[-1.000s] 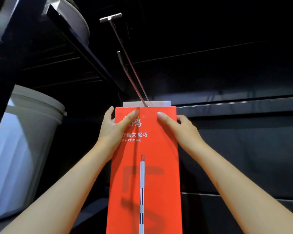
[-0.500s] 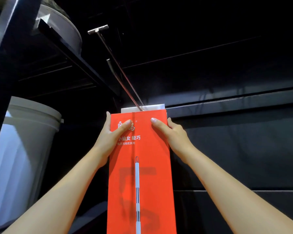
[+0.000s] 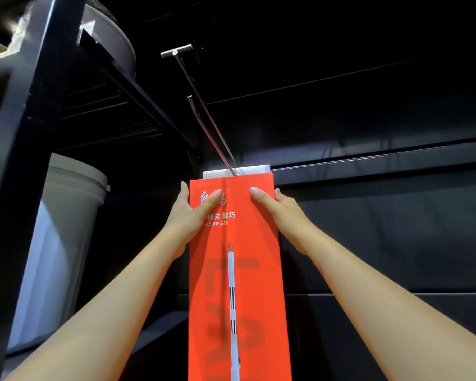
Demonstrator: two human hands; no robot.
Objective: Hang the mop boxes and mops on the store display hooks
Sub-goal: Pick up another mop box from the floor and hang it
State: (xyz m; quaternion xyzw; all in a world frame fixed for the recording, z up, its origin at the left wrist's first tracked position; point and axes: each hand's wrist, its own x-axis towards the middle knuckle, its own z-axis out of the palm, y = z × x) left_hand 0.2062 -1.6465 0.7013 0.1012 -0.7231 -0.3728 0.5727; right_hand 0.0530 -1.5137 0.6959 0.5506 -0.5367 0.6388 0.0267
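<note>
**Both hands clasp the orange mop box at the display hook**

Gripping from either side, the left hand (image 3: 188, 213) and the right hand (image 3: 282, 213) hold the orange mop box (image 3: 237, 284) near its top. Each hand wraps around a long edge, with the thumb pressed flat on the printed front face and the other fingers curled out of sight behind the box. The left thumb covers part of the white logo; the right thumb lies on plain orange just beside the box's right edge.

The box stands upright and fills the centre of the view, its lower end running out of the bottom of the frame. Its front shows white lettering and a picture of a long white mop handle with dark bands. A white tab (image 3: 249, 170) sticks up just behind the top edge of the box.

The metal display hook (image 3: 204, 111), a pair of thin rods, slants down from a short crossbar high up to meet the top of the box at the tab. Whether the rod passes through a hole there cannot be made out.

A white bucket (image 3: 63, 237) sits on the dark shelving (image 3: 30, 105) to the left, well apart from the box. A dark back panel (image 3: 382, 215) lies behind.
</note>
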